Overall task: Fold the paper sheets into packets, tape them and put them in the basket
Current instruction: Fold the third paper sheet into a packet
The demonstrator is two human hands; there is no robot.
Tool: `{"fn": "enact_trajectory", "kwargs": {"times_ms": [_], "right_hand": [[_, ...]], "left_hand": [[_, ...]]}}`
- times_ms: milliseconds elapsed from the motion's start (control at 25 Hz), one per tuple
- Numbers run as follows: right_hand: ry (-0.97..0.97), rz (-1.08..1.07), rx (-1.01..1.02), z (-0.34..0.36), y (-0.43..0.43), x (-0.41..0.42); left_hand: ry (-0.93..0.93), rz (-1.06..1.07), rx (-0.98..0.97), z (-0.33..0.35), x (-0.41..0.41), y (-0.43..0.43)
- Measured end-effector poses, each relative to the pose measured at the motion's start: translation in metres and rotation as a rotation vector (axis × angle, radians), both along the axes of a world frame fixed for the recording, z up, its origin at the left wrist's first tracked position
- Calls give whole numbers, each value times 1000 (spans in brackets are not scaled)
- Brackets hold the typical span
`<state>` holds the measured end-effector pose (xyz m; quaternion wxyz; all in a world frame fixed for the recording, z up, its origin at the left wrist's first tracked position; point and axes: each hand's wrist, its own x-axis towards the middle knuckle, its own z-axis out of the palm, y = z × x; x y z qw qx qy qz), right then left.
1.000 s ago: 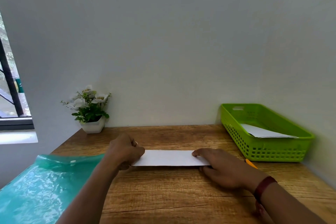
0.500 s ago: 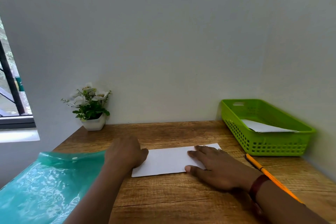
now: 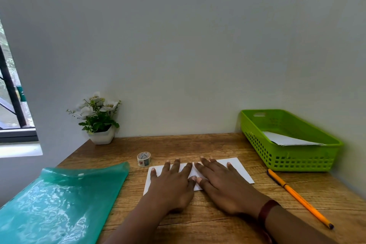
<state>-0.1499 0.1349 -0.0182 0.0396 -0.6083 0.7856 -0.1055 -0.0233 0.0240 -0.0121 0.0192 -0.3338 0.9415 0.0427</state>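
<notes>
A folded white paper sheet (image 3: 239, 170) lies flat on the wooden desk (image 3: 198, 144) in front of me. My left hand (image 3: 172, 182) presses on its left half with the fingers spread and straight. Beside it, my right hand (image 3: 221, 182) presses flat on the middle of the sheet; the two thumbs nearly touch. A small roll of patterned tape (image 3: 144, 159) stands just behind the sheet's left corner. The green plastic basket (image 3: 285, 158) sits at the right against the wall, with a white folded packet (image 3: 285, 139) inside it.
A teal plastic folder (image 3: 59, 202) covers the desk's left front part. An orange pencil (image 3: 297, 196) lies diagonally at the right, in front of the basket. A white pot of flowers (image 3: 99, 121) stands at the back left corner. Walls close off the back and the right.
The sheet has been laid down flat. My left hand went from gripping its left end to pressing on it with straight fingers. The view has tilted down, bringing the tape roll into sight.
</notes>
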Motion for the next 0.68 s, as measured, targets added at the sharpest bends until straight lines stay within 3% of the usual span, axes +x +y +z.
{"fn": "enact_trajectory", "kwargs": {"times_ms": [280,680], "right_hand": [[47,9,107,-6,-1,-2],[5,-168,146,-5,0,-3]], "left_hand": [[-60,2,38,-1,-1,-1],[-143,79,87,1,-1,0]]}}
